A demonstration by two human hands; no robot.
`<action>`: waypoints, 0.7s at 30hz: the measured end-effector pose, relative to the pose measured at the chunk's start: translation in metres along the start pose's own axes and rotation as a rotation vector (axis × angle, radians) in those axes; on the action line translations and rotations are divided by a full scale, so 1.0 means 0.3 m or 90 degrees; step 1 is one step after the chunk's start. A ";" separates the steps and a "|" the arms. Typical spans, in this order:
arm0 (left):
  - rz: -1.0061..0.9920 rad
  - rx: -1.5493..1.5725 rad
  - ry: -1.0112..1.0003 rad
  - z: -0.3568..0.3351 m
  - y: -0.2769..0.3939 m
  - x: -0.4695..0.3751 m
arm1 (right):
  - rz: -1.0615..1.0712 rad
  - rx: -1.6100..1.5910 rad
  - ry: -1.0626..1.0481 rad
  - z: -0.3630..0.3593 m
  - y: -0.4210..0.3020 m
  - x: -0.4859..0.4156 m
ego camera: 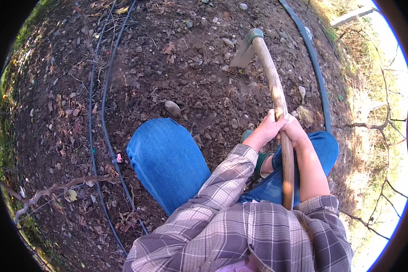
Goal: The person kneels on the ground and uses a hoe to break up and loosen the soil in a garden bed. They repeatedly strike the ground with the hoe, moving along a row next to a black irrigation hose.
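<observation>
A hoe with a worn wooden handle (271,74) slants from the soil ahead back to my body. Its metal blade (243,55) points down, with the lower edge at the ground among small stones. My left hand (268,127) grips the handle from the left side. Against it, my right hand (294,131) is wrapped around the same stretch of wood from the right. The fingers of both hands are partly hidden behind the handle. Below them the handle runs back to my plaid shirt (258,224), where its end is out of sight.
Two thin dark hoses (105,98) run along the ground at left, and a thicker pipe (314,61) at right. A woody vine branch (61,187) reaches in from the left. A stone (172,108) lies before my bent knee (166,153). Bare branches (382,127) stand at right.
</observation>
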State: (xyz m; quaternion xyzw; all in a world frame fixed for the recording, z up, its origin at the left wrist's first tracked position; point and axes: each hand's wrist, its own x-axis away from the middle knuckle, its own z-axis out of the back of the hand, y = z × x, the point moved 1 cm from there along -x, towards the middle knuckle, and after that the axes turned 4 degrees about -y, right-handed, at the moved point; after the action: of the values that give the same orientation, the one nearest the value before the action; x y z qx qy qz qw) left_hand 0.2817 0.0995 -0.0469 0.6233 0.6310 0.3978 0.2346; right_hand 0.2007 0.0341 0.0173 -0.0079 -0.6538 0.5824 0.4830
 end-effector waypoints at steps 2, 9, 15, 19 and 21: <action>0.023 -0.011 -0.015 -0.013 -0.006 0.013 | -0.019 0.009 0.025 -0.008 0.014 0.047; 0.036 -0.041 0.003 -0.032 -0.049 0.030 | -0.077 -0.066 0.009 -0.052 0.059 0.197; 0.000 -0.003 0.031 -0.008 -0.119 0.010 | -0.142 -0.054 -0.007 -0.091 0.114 0.372; -0.006 0.068 0.084 0.002 -0.076 0.040 | -0.099 -0.049 0.005 -0.128 0.100 0.418; -0.029 0.074 0.076 -0.007 -0.011 0.060 | -0.070 -0.065 0.005 -0.135 0.058 0.434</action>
State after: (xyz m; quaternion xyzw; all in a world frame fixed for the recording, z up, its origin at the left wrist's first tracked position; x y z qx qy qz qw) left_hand 0.2760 0.1168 -0.0447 0.5968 0.6799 0.3913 0.1688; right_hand 0.1476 0.1449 0.0791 0.0014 -0.6801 0.5208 0.5159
